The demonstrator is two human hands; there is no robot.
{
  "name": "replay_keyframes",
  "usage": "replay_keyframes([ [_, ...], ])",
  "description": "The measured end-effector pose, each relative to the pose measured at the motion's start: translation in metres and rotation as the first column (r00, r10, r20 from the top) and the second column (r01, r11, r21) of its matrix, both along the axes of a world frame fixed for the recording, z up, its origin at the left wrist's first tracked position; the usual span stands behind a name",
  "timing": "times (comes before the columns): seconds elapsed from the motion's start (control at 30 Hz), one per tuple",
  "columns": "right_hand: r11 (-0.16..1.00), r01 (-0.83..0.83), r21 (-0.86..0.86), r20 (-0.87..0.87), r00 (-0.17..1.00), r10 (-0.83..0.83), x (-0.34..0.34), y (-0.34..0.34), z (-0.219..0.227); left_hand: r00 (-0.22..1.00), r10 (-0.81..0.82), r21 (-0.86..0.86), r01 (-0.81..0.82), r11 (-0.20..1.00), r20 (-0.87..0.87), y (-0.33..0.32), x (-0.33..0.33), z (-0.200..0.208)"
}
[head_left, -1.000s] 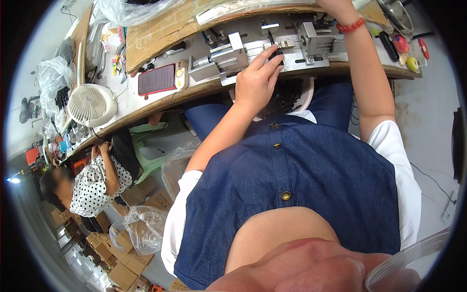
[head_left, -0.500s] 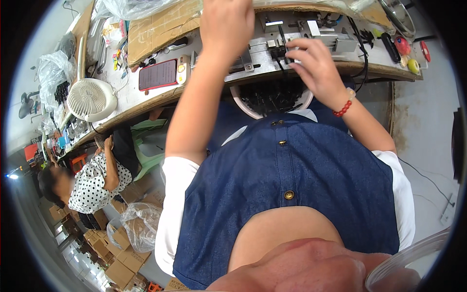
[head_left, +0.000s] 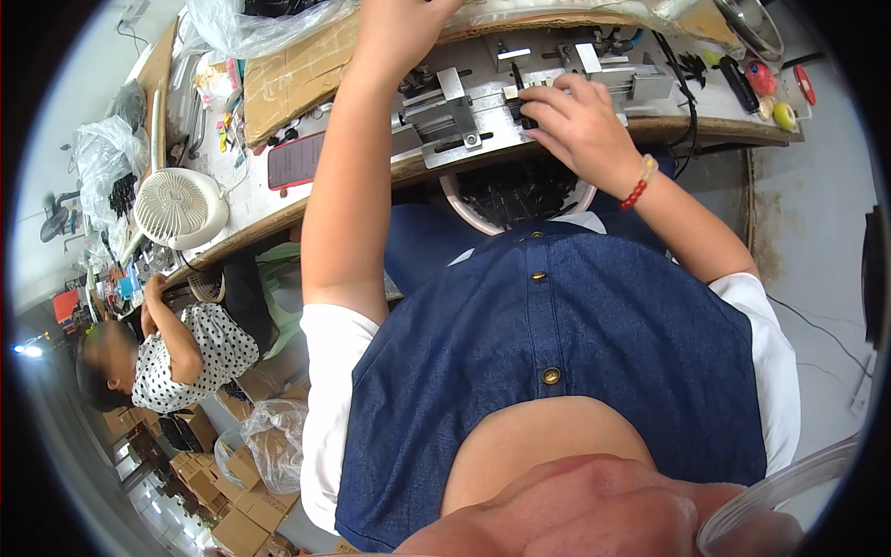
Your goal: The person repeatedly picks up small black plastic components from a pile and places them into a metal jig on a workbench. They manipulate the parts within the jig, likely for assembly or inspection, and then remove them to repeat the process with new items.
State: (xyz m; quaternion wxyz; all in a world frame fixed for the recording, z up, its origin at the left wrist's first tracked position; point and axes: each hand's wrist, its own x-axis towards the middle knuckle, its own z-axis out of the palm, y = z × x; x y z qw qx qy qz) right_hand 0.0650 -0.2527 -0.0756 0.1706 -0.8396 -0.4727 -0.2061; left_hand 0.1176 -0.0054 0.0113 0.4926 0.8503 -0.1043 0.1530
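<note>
My right hand point(head_left: 568, 119), with a red bead bracelet at the wrist, rests fingers-down on a grey metal jig point(head_left: 483, 102) at the workbench's front edge, touching small dark parts there. What the fingers pinch is too small to tell. My left hand point(head_left: 399, 23) reaches up over the far side of the bench toward a clear plastic bag point(head_left: 251, 19) and a cardboard sheet point(head_left: 288, 79); its fingers are cut off by the frame's top edge. A white basin of small black parts point(head_left: 515, 195) sits in my lap under the bench.
A dark phone point(head_left: 295, 160) and a white desk fan point(head_left: 178, 209) lie left on the bench point(head_left: 705, 125). Small coloured items point(head_left: 775, 93) sit at its right end. Another person in a dotted top point(head_left: 186, 357) sits at lower left among cardboard boxes point(head_left: 246, 506).
My left hand left the jig and rose to the far side of the bench. My right hand came back from the far right and settled on the jig.
</note>
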Motion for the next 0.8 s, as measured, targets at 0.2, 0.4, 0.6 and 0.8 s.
replay_keyframes([
  [0.2,0.961,0.091,0.261,0.186,0.972,-0.143,0.076,0.018,0.069,0.993,0.112,-0.437,-0.082,0.896,0.043,-0.009,-0.051,-0.025],
  [0.4,0.970,0.243,-0.022,0.103,0.965,-0.240,0.175,0.029,0.066,0.959,0.066,-0.006,-0.066,0.998,0.276,-0.056,-0.114,-0.083],
  [0.6,0.969,0.196,0.153,0.082,0.974,-0.210,0.159,0.029,0.086,0.977,0.048,0.154,-0.082,0.985,0.209,-0.062,-0.113,-0.116],
  [0.8,0.793,0.183,0.580,-0.504,0.846,0.173,0.101,0.014,0.107,0.957,0.068,0.198,-0.128,0.972,0.283,-0.069,-0.109,-0.123],
])
